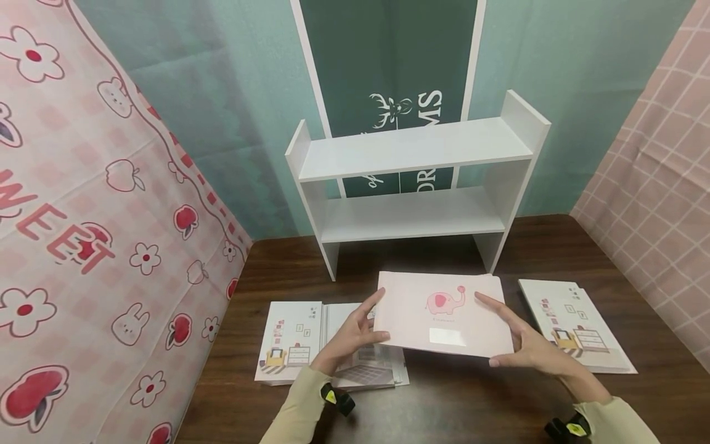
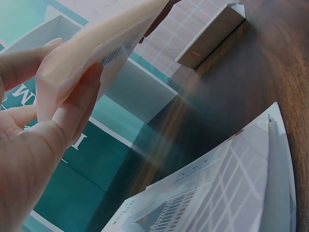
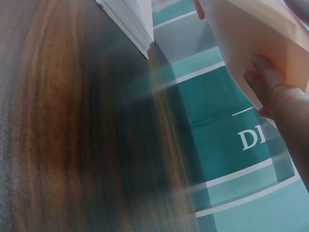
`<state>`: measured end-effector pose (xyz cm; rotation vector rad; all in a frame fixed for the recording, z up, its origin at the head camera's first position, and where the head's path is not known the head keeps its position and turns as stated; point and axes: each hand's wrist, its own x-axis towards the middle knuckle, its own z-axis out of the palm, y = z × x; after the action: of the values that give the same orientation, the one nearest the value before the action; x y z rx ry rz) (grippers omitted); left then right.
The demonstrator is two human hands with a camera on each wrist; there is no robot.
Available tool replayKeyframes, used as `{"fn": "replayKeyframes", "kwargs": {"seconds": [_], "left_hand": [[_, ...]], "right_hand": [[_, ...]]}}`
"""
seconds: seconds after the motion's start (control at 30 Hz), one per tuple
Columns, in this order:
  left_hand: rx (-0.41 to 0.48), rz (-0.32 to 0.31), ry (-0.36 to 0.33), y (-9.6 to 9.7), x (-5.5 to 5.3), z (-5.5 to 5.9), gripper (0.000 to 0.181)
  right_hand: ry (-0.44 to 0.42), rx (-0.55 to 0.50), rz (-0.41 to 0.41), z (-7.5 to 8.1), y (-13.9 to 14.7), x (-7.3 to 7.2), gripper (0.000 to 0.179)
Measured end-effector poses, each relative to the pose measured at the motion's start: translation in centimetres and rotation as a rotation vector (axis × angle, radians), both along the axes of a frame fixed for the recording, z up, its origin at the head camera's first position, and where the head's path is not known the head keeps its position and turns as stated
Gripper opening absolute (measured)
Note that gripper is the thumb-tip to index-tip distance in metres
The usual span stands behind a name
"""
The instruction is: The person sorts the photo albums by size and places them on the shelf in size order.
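Note:
Both hands hold a pink book (image 1: 410, 317) with an elephant on its cover, in front of the shelf and above the table. My left hand (image 1: 350, 338) grips its left end; in the left wrist view the thumb and fingers lie on opposite faces, and a barcode shows on one face. My right hand (image 1: 529, 351) holds the right end, fingers on the cover and thumb at the lower edge. Below the left hand lie white books with room drawings, one stack (image 1: 288, 345) beside another stack (image 1: 383, 373) partly hidden by the hand.
A white two-tier shelf (image 1: 416, 148) stands at the back of the dark wooden table (image 1: 444, 407). More white books (image 1: 582, 327) lie to the right. Patterned cloths hang on the left (image 1: 111, 246) and right (image 1: 654, 166), and a green cloth (image 1: 222, 123) hangs behind the shelf.

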<state>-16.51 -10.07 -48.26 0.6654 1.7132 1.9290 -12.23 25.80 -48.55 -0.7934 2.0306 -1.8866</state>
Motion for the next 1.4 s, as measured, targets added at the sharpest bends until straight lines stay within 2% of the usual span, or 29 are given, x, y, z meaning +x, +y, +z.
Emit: {"fn": "replayKeyframes", "kwargs": {"seconds": [0.1,0.33,0.57,0.87,0.97,1.07,1.23,1.4], "left_hand": [[-0.002,-0.002,-0.004,-0.1,-0.2,-0.5,0.085],[0.022,-0.019,-0.024,-0.2,-0.4,-0.5,0.091],[0.059,-0.053,0.01,-0.3,-0.5,-0.4,0.102],[0.085,-0.02,0.057,-0.1,-0.6,-0.6,0.107],[0.082,0.005,0.045,-0.1,-0.5,-0.5,0.11],[0.064,0.027,0.002,-0.1,-0.5,-0.3,0.113],[0.061,0.056,-0.09,0.0,-0.6,-0.4,0.111],[0.085,0.068,-0.105,0.1,-0.7,-0.4,0.102]], "right_hand": [[0.016,0.003,0.014,0.1,0.0,0.0,0.101],[0.042,0.069,-0.046,0.3,0.1,-0.1,0.1],[0.075,0.1,-0.098,0.5,0.0,-0.1,0.101],[0.013,-0.034,-0.128,0.7,-0.2,-0.2,0.118],[-0.017,-0.075,-0.138,0.7,-0.3,-0.3,0.123],[-0.058,-0.125,-0.131,0.6,-0.4,-0.3,0.124],[-0.12,-0.182,-0.137,0.0,-0.6,-0.4,0.114],[-0.179,-0.252,-0.099,-0.6,-0.6,-0.5,0.092]]}}
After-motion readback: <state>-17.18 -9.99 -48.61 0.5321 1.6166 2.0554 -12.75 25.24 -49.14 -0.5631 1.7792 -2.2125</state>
